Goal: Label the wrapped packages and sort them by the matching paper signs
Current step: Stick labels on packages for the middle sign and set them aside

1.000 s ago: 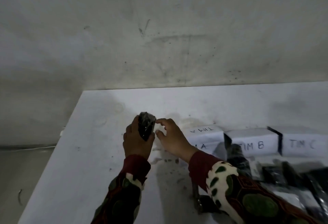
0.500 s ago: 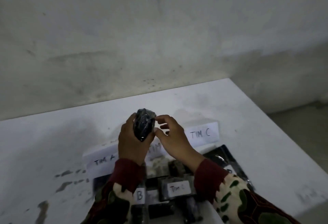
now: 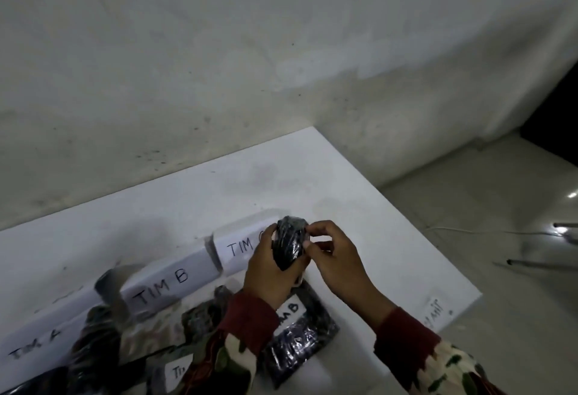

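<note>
My left hand [image 3: 268, 272] grips a small black plastic-wrapped package [image 3: 288, 242] upright above the table. My right hand [image 3: 336, 261] pinches the package's upper right edge with thumb and fingertips. Three folded paper signs stand in a row behind: "TIM A" [image 3: 34, 346] at left, "TIM B" [image 3: 162, 285] in the middle, and a third "TIM" sign [image 3: 239, 246] whose last letter my left hand hides. Below my hands lies a wrapped package with a "B" label [image 3: 301, 329]. More wrapped packages [image 3: 200, 316] lie in front of the signs.
The white table [image 3: 375, 238] ends at its right edge near my right arm, with a small written paper slip [image 3: 436, 311] by the corner. A grey wall rises behind. Floor, a cable and thin metal rods [image 3: 544, 263] lie to the right.
The view has swung right along the table, so the signs now sit to the left. Both hands keep hold of the package, now in front of the third sign.
</note>
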`<state>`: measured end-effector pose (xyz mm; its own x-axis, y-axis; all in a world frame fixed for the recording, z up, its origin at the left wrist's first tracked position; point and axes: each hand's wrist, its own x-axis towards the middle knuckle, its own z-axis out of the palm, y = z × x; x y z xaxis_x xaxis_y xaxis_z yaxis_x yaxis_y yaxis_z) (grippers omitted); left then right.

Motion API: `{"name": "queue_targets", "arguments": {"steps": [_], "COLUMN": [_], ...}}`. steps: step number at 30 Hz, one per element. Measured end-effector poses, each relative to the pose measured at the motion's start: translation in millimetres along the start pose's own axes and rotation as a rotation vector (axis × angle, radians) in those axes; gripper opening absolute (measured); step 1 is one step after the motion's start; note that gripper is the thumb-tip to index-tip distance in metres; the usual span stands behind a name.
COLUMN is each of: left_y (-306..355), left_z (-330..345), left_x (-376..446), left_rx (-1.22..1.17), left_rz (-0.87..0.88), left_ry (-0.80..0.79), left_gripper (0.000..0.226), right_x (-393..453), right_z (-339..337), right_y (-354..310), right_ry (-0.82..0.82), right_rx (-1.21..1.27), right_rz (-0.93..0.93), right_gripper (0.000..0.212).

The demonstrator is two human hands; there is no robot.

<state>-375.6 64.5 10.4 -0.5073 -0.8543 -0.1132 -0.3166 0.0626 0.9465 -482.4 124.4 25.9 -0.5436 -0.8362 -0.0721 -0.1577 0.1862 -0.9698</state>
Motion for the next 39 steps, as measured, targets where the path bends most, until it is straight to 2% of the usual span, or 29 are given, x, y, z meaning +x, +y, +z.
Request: {"name": "queue_targets", "arguments": {"steps": [2,6,11,14,16,19,21,25,28,31,39], "left_y": [1.3,3.9,1.8,0.7,0.6,0.8,0.7,-0.1,-1.0,-2.0,-3.0], "left_z": [16.7,37.7,48.7,52.1,52.9,52.8,52.7,52.6,53.1,53.4,45.9], "left_x": [2.8,3.5,4.4,4.3,4.2,4.5,5.1,4.9,3.5,2.6,1.2], "left_rx": [0.014,0.06,0.061,0.059,0.055,0.055,0.059,0.059,0.06,0.058,0.029], "left_rz": [-0.025,-0.111,-0.161,-0.162,-0.164,-0.169,-0.171,-0.171,-0.174,-0.175,-0.181], "left_ry": [-0.041,-0.077,-0.078,-0.067,-0.063,-0.059,-0.061,-0.067,-0.066,-0.07,-0.046], "left_gripper": [0.052,0.07,0.07,0.071,0.072,0.073,0.073,0.073,0.072,0.074,0.074], "right_x": [-1.2,-9.1,-21.8,-30.5,-33.6,-35.9,-38.2,-38.8,-35.7,-30.6,-11.7], "right_z": [-16.7,-49.6,-97.7,-122.2,-133.7,-141.0,-140.7,-137.4,-136.7,-135.2,-109.8], "right_y": [12.2,43.5,89.8,106.7,112.9,117.0,119.8,124.3,125.1,123.9,100.1], "right_ry": [0.014,0.113,0.251,0.192,0.154,0.107,0.099,0.119,0.14,0.158,0.197], "right_rx": [-0.02,-0.134,-0.723,-1.011,-1.079,-1.074,-1.046,-1.005,-1.079,-1.121,-0.931], "right_rz": [0.023,0.078,0.244,0.331,0.44,0.605,0.627,0.597,0.605,0.583,0.392], "right_gripper": [0.015,0.015,0.031,0.047,0.053,0.046,0.038,0.037,0.036,0.025,0.019]}}
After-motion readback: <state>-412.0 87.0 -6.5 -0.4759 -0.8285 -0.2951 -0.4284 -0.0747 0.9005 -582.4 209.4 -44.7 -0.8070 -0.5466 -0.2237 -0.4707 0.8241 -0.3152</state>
